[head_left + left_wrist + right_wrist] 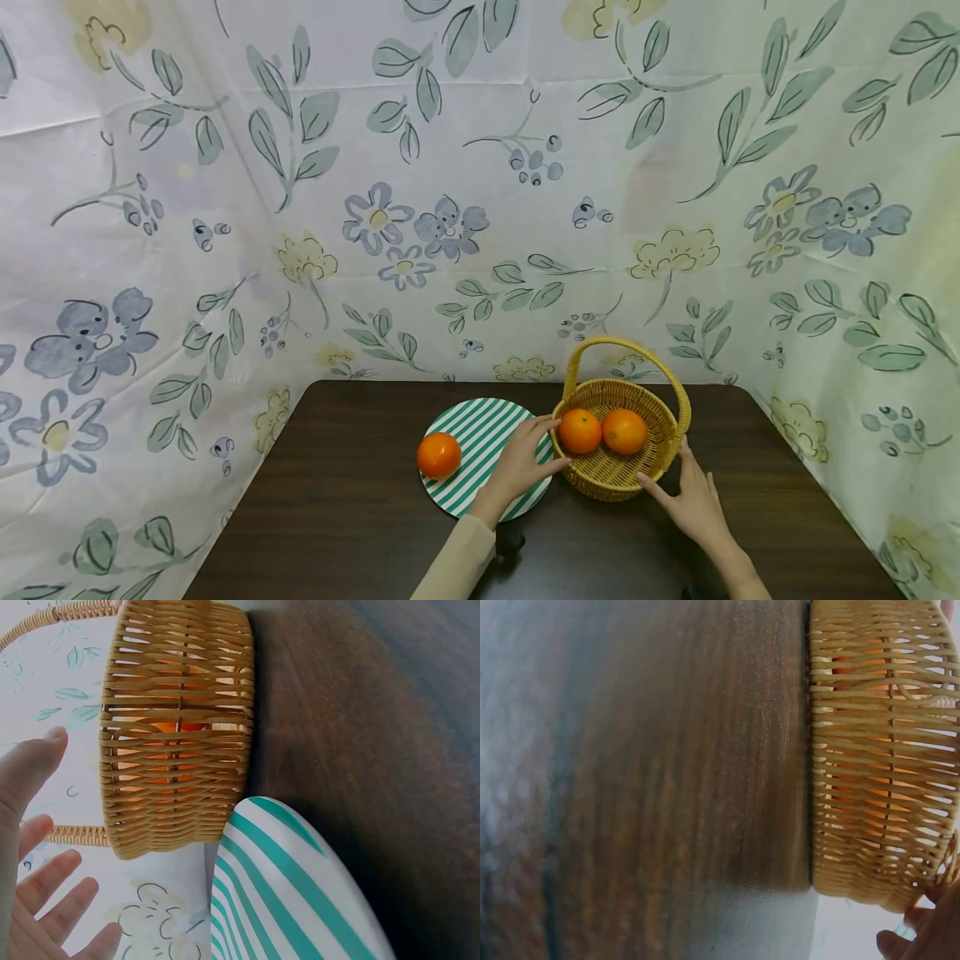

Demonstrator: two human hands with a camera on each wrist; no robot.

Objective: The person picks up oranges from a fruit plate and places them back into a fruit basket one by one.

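A yellow-brown wicker basket (603, 483) with a tall arched handle stands upright on the table, two oranges (581, 431) (626, 432) inside it. My left hand (519, 463) is at the basket's left side, thumb and fingers spread; the left wrist view shows them apart from the weave. At the right side is my right hand (693, 504), its thumb toward the front and its fingers near the handle's base. Those fingers (928, 915) are close to the rim in the right wrist view; whether they touch it I cannot tell.
Left of the basket lies a round green-and-white striped mat (487, 417), partly under my left forearm. A smooth orange-red round fruit (439, 456) sits on its left part. Floral cloth (480, 208) hangs behind the dark wooden table (345, 500) and at its sides.
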